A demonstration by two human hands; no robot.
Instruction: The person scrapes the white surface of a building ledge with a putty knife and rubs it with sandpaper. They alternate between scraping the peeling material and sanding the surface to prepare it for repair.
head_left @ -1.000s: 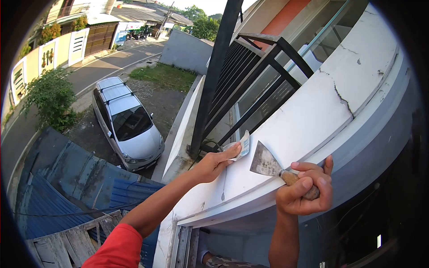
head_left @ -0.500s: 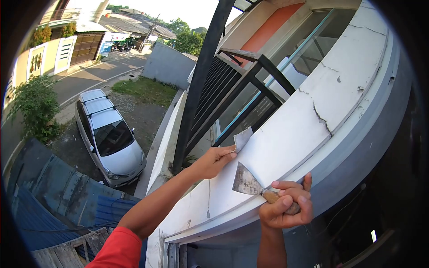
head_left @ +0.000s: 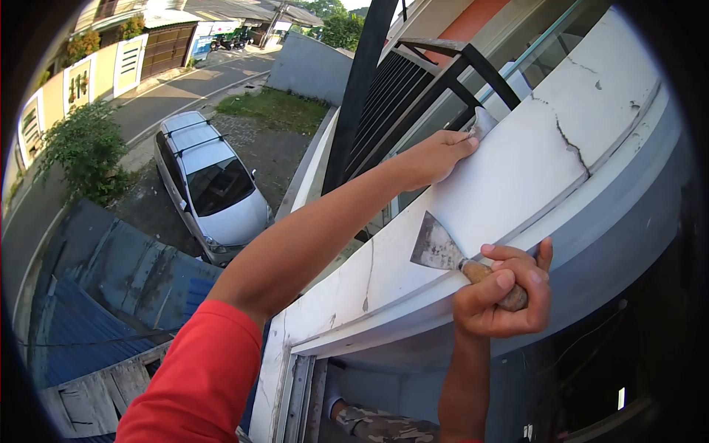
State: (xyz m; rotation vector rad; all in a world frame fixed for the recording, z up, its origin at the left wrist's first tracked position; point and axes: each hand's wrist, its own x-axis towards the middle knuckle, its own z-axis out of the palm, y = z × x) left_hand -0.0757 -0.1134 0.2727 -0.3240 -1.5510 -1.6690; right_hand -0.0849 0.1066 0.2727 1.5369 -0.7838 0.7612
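My left hand (head_left: 443,156) reaches far out over the white ledge (head_left: 495,196), thumb and fingers pinched on a small grey folded piece of sandpaper (head_left: 484,123). The sandpaper is at the ledge's inner edge, close by the black railing. Nearer to me, my right hand (head_left: 509,299) wraps its fingers round the wooden handle of a putty knife (head_left: 437,247). The knife's stained, flared blade points up and left over the ledge. A dark jagged crack (head_left: 570,144) runs through the white surface beyond both hands, and a thinner crack (head_left: 368,277) marks the nearer part.
A black metal railing (head_left: 413,96) and post stand along the ledge's left side. Far below are a parked silver car (head_left: 214,184), a street and a blue metal roof (head_left: 111,295). Under the ledge, a leg in camouflage trousers (head_left: 384,423) shows in shade.
My left hand has moved forward along the ledge with the sandpaper, its arm stretched further. The view has shifted; my right hand still holds the putty knife in much the same pose.
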